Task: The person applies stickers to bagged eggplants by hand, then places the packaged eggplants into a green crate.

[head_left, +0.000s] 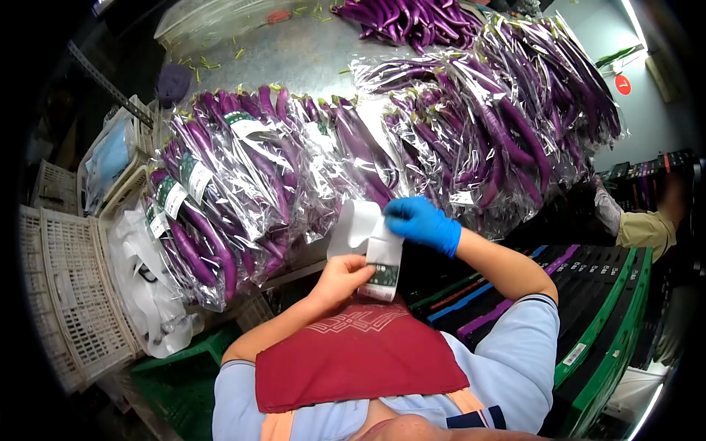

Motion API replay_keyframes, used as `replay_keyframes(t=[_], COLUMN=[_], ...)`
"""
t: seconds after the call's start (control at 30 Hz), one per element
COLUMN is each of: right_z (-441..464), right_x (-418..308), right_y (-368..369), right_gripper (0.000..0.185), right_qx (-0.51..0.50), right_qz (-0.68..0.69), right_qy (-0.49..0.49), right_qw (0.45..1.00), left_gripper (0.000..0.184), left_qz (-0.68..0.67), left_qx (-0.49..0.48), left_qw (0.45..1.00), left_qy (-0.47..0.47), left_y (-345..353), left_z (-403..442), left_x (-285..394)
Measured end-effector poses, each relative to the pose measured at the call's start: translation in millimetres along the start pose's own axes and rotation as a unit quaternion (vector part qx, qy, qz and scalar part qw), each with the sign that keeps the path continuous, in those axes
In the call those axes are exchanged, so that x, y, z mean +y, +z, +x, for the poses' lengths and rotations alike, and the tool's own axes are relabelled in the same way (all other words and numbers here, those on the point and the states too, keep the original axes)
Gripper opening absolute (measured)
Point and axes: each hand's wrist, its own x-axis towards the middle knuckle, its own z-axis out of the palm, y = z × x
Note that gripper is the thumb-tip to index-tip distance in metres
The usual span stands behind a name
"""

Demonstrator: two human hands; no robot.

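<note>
My left hand [344,281], bare, pinches the lower part of a strip of white and dark green labels [384,257]. In a blue glove, my right hand [423,224] has its fingers closed at the top of the same strip. A loop of pale backing paper [355,228] curls up beside it. Just beyond my hands, bagged eggplants [272,165] lie in rows on the metal table [257,40]. Several bags at the left bear the same kind of label [175,200].
White plastic crates [84,272] stand at the left, with crumpled backing paper [151,294] beside them. Loose eggplants [412,20] are piled at the back. Green and black crates [588,323] stand at the right. Another person's sleeve [646,229] shows at far right.
</note>
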Motion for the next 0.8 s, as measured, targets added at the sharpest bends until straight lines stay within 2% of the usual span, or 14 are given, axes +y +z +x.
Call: replay_keyframes(t=[0.07,0.1,0.17,0.3,0.33,0.4,0.43,0.53,0.57,0.6,0.67,0.7,0.77,0.8], right_z=[22.7,38.1,69.4,154.0,169.9,183.6,188.8,178.9,170.9,150.8,134.1,127.0,115.9,113.1], right_x=[23.3,36.4,49.5,64.8,59.7,25.7,18.1,32.7,42.4,56.4,110.7,122.7,122.1,124.3], right_y=[-22.7,-36.7,-63.1,-108.4,-111.9,-112.6,-113.0,-87.0,-71.2,-51.3,-21.3,-8.4,-9.9,-12.1], right_gripper=[0.018,0.02,0.022,0.023,0.021,0.014,0.01,0.019,0.025,0.029,0.03,0.032,0.034,0.036], right_qx=[0.024,0.024,0.05,0.169,0.245,0.365,0.419,0.401,0.341,0.259,0.165,0.146,0.136,0.12], right_qz=[0.102,0.131,0.087,-0.243,-0.227,-0.245,-0.291,-0.35,-0.329,-0.368,-0.399,-0.335,-0.317,-0.273], right_qy=[0.087,0.107,0.136,0.005,-0.066,-0.2,-0.321,-0.424,-0.452,-0.382,-0.337,-0.324,-0.305,-0.237], right_qw=[0.991,0.985,0.986,0.955,0.94,0.876,0.798,0.733,0.755,0.807,0.837,0.872,0.888,0.925], left_gripper=[0.017,0.017,0.017,0.019,0.02,0.021,0.022,0.022,0.024,0.025,0.024,0.024,0.021,0.02], left_qz=[0.014,0.103,0.204,0.192,0.186,0.176,0.174,0.169,0.166,0.172,0.184,0.19,0.183,0.18], left_qx=[-0.02,-0.032,-0.116,-0.15,-0.146,-0.133,-0.124,-0.105,-0.101,-0.091,-0.085,-0.081,-0.087,-0.091], left_qw=[0.999,0.993,0.969,0.965,0.965,0.968,0.97,0.974,0.974,0.974,0.972,0.971,0.973,0.973], left_qy=[-0.035,-0.048,-0.076,-0.101,-0.115,-0.118,-0.12,-0.113,-0.114,-0.119,-0.121,-0.123,-0.114,-0.111], left_y=[3.7,-0.7,-2.0,-8.1,-7.7,-7.8,-8.2,-11.7,-13.2,-13.9,-15.6,-16.1,-18.5,-19.4], left_z=[-1.7,3.2,5.1,11.2,10.8,9.5,9.0,7.8,7.7,8.1,11.0,12.7,16.9,17.8], left_x=[-0.4,-10.8,-13.1,-32.6,-29.1,-23.3,-22.5,-17.1,-17.0,-17.3,-20.8,-22.8,-26.3,-27.1])
